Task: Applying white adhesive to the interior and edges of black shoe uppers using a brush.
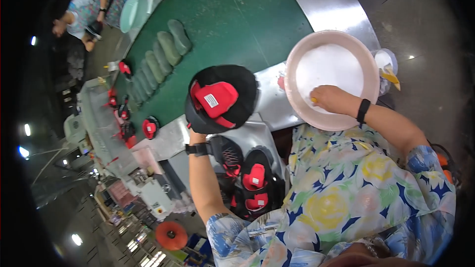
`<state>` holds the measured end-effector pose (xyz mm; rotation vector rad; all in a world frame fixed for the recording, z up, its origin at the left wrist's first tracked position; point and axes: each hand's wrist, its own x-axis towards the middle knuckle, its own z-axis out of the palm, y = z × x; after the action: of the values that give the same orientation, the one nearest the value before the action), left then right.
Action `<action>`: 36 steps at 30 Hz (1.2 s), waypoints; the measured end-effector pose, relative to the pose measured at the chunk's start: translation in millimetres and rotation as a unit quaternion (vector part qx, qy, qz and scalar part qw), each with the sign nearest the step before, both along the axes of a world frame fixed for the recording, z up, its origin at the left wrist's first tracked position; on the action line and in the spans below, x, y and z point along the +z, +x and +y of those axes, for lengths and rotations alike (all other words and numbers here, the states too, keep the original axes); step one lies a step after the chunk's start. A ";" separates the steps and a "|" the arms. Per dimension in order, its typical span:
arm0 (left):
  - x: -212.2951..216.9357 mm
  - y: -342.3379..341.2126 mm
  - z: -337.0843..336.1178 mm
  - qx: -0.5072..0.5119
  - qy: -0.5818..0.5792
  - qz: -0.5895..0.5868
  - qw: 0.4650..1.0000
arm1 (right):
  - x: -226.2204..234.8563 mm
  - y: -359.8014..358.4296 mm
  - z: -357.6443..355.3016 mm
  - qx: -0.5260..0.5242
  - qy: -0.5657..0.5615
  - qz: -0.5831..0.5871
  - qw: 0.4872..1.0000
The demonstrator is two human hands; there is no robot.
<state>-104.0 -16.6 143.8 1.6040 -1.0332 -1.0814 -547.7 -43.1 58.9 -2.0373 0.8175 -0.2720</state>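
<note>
We hold a black shoe upper with a red strap patch [220, 100] up in the left hand [194, 131], raised above the metal desk [269, 100] at the edge of the green conveyor belt [232, 15]; the hand is mostly hidden behind the piece, but it clearly grips it from underneath. Its long axis runs from lower left to upper right in the view, the red strap side faces up toward us, and the rounded black end points toward the upper right. Our right hand [332, 100] rests inside the pink basin [330, 76], which holds something white, fingers curled down onto a small yellow item [313, 100] that we cannot make out; whether they pinch it or only touch it we cannot tell. To do this step well, we judge that the upper should stay level with the strap face toward us, while the right hand takes only what it needs from the basin. Below the raised piece lies a pile of black and red uppers [247, 178] on the desk. Farther out, a row of grey-green shoe lasts [158, 59] lies on the belt, and another person [84, 12] works at the far end.
</note>
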 end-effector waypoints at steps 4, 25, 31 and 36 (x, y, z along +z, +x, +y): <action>16.5 -61.9 -6.0 -0.011 -0.036 -0.066 0.997 | 14.5 -44.1 -26.2 0.019 -0.098 0.016 0.995; 3.7 -209.4 -8.4 -0.010 -0.219 -0.177 0.960 | 109.2 -39.1 -35.2 -0.387 0.114 -0.165 0.900; 32.4 -242.3 -20.7 -0.035 -0.282 -0.185 0.941 | 113.8 -29.9 -23.0 -0.336 0.269 -0.242 0.870; 37.8 -225.0 -23.4 -0.071 -0.184 -0.185 0.963 | 129.3 -33.3 -21.6 -0.301 0.271 -0.260 0.876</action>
<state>-329.1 -40.0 181.6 1.4672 -1.5199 -0.6372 -581.0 -64.7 188.2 -1.0641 1.0157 -0.8030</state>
